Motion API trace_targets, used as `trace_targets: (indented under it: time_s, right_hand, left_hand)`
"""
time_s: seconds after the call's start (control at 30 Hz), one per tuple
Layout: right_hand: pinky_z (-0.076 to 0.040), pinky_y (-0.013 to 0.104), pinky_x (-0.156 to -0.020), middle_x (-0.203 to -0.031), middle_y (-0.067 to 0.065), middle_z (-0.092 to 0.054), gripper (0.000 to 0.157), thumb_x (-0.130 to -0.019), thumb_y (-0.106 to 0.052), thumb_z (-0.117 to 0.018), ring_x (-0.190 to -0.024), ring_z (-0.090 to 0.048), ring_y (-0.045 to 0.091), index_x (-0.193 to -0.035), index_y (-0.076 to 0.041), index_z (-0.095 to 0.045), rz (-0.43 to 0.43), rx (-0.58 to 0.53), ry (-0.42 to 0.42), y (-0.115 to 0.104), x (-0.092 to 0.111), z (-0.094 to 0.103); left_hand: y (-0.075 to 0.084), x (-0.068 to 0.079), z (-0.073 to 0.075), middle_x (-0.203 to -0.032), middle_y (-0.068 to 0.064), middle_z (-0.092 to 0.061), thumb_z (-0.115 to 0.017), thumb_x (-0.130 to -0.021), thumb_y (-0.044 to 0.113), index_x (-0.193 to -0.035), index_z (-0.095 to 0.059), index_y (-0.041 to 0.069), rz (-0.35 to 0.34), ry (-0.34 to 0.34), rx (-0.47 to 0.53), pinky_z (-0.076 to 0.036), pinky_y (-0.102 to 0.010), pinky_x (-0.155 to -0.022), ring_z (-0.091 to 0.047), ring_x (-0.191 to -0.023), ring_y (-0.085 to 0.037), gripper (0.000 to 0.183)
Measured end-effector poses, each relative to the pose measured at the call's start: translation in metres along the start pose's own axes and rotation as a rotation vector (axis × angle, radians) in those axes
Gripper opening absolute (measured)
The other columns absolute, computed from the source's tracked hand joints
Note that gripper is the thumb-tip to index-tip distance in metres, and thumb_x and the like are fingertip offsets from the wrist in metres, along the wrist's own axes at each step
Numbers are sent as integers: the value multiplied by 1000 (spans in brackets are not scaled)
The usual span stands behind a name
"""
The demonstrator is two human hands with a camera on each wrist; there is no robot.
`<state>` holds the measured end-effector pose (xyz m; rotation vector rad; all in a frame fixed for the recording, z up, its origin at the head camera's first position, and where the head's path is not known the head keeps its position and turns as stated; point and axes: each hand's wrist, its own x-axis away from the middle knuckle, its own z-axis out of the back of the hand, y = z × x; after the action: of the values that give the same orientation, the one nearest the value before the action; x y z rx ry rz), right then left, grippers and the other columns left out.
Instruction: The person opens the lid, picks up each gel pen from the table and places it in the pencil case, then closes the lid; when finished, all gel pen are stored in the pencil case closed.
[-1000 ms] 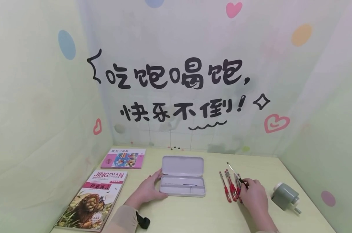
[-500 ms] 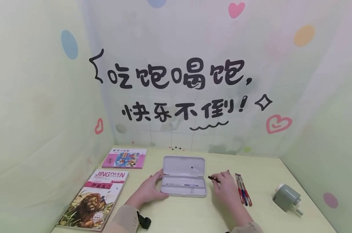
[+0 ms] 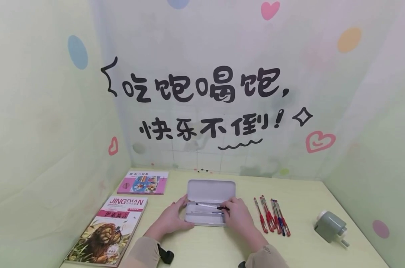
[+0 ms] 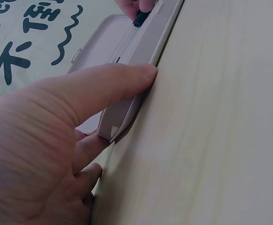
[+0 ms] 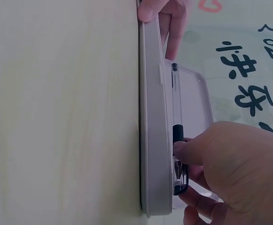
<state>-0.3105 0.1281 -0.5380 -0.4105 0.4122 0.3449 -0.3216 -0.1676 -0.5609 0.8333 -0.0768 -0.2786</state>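
An open pale lilac pencil case (image 3: 211, 190) lies on the table with its lid raised at the back. My left hand (image 3: 171, 219) grips its left end, the thumb on the front edge and the fingers behind. Between thumb and fingers, my right hand (image 3: 240, 217) pinches a clear pen (image 5: 177, 105) with a black grip and black cap. That pen runs lengthwise over the case's back compartment. A slim pen (image 3: 202, 212) lies inside the case below it. To the right, several red pens (image 3: 269, 219) and a blue pen (image 3: 282, 226) lie side by side.
A grey pencil sharpener (image 3: 330, 226) with a crank stands at the right. On the left lie a book with a lion cover (image 3: 105, 232) and a smaller pink book (image 3: 143, 183). A printed curtain (image 3: 202, 156) closes off the table's back.
My right hand has moved left from the row of pens to the case, bringing the black pen along and over the compartment. The left hand keeps its hold on the case.
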Motion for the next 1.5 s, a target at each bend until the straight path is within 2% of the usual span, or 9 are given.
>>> trace_targets:
  time_s: [0.2,0.33,0.57,0.97,1.1,1.2,1.4,1.5]
  right_hand:
    - [-59,39,-78,-93,-1,-67,10,-91,-8,-85,-88,-61,18,-97,-16,-84,10,-4,-29,-8,-2,-3]
    - [-60,41,-83,-95,0,-68,11,-93,-8,-82,-92,-62,19,-100,-16,-85,-16,-13,-68,-11,-4,-3]
    - [-61,42,-81,-95,2,-70,10,-94,-6,-80,-90,-62,20,-100,-13,-85,-7,1,-94,-15,-5,-4]
    - [-62,43,-82,-101,4,-72,17,-96,-8,-77,-92,-64,21,-110,-13,-86,-53,38,-165,-16,-10,-12]
    - [-63,44,-84,-102,5,-72,18,-96,-7,-76,-93,-65,22,-110,-13,-86,-43,31,-148,-17,-7,-9]
    - [-64,45,-87,-103,4,-72,18,-96,-6,-76,-96,-66,23,-110,-13,-85,-49,-21,-111,-14,-3,-4]
    - [-65,51,-97,-115,7,-76,21,-98,-9,-74,-107,-70,28,-117,-14,-83,-117,-113,-36,4,6,10]
    - [-64,55,-102,-122,9,-76,24,-101,-12,-74,-115,-71,32,-123,-14,-82,-181,-142,-1,19,12,19]
  left_hand:
    - [0,-1,0,-167,-3,-58,-101,-73,44,-176,-28,20,-4,-2,-4,-20,-76,-136,-30,-164,-57,128]
    - [1,-1,0,-167,-2,-58,-101,-73,44,-176,-28,22,-3,-5,-13,-20,-74,-136,-31,-164,-56,128]
    - [2,0,1,-168,-2,-58,-101,-72,44,-176,-29,21,5,0,1,-20,-75,-136,-29,-165,-56,129]
    - [3,2,0,-167,-3,-58,-101,-72,42,-176,-29,20,9,5,10,-19,-77,-135,-28,-164,-58,129]
    - [3,2,0,-168,-3,-57,-101,-72,42,-176,-29,20,5,2,12,-18,-77,-135,-28,-164,-58,129]
    - [4,1,0,-167,-3,-58,-101,-72,42,-176,-28,20,1,-1,13,-17,-76,-136,-28,-165,-57,129]
    - [3,0,0,-167,-3,-57,-102,-71,42,-176,-28,20,-1,1,4,-17,-75,-136,-29,-165,-56,130]
    - [2,0,0,-167,-3,-58,-102,-71,42,-176,-28,20,-1,1,4,-17,-74,-137,-30,-165,-55,130]
